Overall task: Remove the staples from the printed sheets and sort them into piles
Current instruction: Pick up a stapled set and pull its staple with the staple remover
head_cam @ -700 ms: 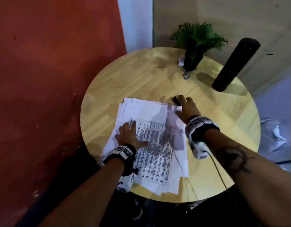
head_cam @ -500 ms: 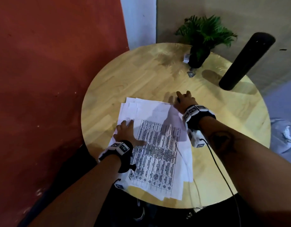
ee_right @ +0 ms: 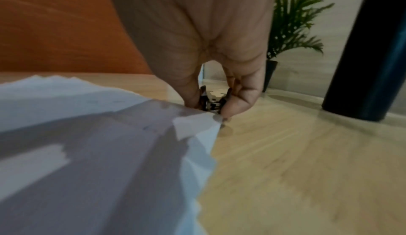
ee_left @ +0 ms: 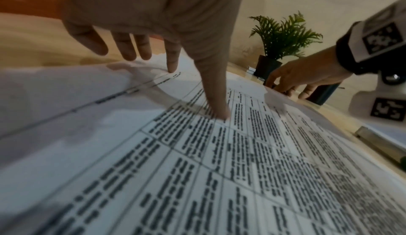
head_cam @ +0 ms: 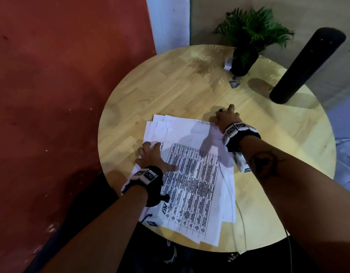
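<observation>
A fanned stack of printed sheets (head_cam: 191, 174) lies on the round wooden table (head_cam: 170, 91), with a table of text on the top page (ee_left: 241, 152). My left hand (head_cam: 150, 154) rests flat on the stack's left side, fingers spread, thumb (ee_left: 217, 103) pressing the print. My right hand (head_cam: 227, 116) is at the stack's far right corner (ee_right: 197, 122) and pinches a small dark staple remover (ee_right: 212, 102) between thumb and fingers. The remover's metal claws sit at the paper's corner. The staple itself is hidden.
A potted fern (head_cam: 249, 40) stands at the table's far edge with a small white object (head_cam: 228, 64) and a small metal piece (head_cam: 234, 83) beside it. A black cylinder (head_cam: 306, 64) leans at the far right. A red wall (head_cam: 52, 95) is at the left.
The head view has shifted, so the scene sits a little differently in the frame. Both hands stay where they were, the left on the sheets and the right at the far corner.
</observation>
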Demonstrator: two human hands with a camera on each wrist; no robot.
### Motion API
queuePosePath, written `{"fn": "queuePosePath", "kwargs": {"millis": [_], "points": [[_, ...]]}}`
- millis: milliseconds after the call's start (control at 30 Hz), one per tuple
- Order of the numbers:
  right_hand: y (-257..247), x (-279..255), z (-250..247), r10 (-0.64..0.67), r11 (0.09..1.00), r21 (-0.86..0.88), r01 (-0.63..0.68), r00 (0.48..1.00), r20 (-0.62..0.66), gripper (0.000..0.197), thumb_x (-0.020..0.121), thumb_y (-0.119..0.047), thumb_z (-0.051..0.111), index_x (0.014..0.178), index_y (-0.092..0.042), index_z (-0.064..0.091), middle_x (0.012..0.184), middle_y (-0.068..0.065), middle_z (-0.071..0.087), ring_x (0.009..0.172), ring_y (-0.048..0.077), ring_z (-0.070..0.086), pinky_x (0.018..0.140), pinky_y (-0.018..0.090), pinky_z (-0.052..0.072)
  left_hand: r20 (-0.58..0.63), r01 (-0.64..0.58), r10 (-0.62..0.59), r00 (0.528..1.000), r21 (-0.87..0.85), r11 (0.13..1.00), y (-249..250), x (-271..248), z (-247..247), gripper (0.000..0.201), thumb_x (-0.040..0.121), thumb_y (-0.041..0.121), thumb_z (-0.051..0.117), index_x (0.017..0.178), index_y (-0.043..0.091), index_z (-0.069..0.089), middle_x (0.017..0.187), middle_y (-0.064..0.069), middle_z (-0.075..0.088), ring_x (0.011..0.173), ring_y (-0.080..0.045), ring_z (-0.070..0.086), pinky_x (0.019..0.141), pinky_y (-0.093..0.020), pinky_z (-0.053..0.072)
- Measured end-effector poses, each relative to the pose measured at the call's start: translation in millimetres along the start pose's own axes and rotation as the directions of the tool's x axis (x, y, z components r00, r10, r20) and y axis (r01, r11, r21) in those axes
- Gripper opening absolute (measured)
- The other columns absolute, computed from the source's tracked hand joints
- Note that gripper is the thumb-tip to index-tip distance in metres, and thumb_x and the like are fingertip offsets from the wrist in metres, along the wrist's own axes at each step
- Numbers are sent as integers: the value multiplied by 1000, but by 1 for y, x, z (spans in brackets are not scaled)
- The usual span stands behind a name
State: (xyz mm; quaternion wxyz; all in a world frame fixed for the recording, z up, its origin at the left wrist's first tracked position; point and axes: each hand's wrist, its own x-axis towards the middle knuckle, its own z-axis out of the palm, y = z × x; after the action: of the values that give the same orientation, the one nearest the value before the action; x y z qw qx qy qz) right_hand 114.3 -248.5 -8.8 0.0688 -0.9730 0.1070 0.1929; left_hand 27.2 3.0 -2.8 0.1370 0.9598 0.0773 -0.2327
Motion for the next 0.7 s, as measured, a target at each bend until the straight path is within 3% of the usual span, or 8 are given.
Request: {"fn": "queuePosePath", "kwargs": {"millis": [67,167,267,367,533,600,633,700], "points": [[3,-2,6,-8,1000,0,8,1000,1,36,93,-18,47,129,-15,46,141,23,18,118,48,37,96,54,41,-98,1,-12,995,-104,995,1,0,6,94,56,63,78,135,24,45,144,-4,23,135,-27,19,104,-46,28],[1,-5,5,24,1000,-8,-24,999,-22,34,95,-17,43,129,-14,46,141,23,19,121,47,33,96,52,40,-167,-10,-14,986,-143,990,4,1,13,87,55,60,79,127,21,51,139,-5,29,131,-27,25,97,-44,33],[0,-2,3,77,994,87,-67,990,-122,36,95,-13,43,132,-9,39,143,25,19,121,46,36,91,51,41,-122,14,-41,992,-211,977,8,6,15,82,57,51,83,125,17,50,135,-7,33,129,-28,27,96,-44,35],[0,3,5,56,985,169,-25,982,-179,36,97,-15,41,132,-6,35,144,28,19,116,49,44,86,51,43,-17,54,-60,998,-252,966,9,15,11,84,57,47,86,123,14,47,131,-10,41,128,-30,33,97,-45,38],[7,3,-13,130,907,422,-16,961,-244,40,96,-17,45,133,-4,34,137,31,26,101,50,51,78,44,40,-5,25,-28,1000,-333,943,4,28,12,105,49,41,91,135,13,36,133,-14,46,125,-33,45,100,-46,42],[11,-5,-20,163,827,562,-15,963,-214,46,92,-9,50,135,-3,36,132,28,38,104,41,50,79,38,40,2,-2,3,1000,-342,940,2,31,14,110,51,38,91,141,17,32,137,-16,42,127,-33,43,103,-45,39],[12,-16,-22,135,730,683,19,976,-171,46,89,-4,53,133,-3,39,125,25,48,99,33,53,76,35,40,8,-8,12,1000,-354,935,1,32,16,109,52,36,91,142,20,32,137,-16,42,127,-33,42,104,-45,39],[9,-49,-15,72,350,937,7,997,-34,36,88,2,53,121,-11,51,94,8,65,72,16,55,60,24,39,10,-12,18,1000,-386,922,1,33,18,105,52,32,92,140,25,35,136,-16,42,127,-32,42,104,-45,39]]}}
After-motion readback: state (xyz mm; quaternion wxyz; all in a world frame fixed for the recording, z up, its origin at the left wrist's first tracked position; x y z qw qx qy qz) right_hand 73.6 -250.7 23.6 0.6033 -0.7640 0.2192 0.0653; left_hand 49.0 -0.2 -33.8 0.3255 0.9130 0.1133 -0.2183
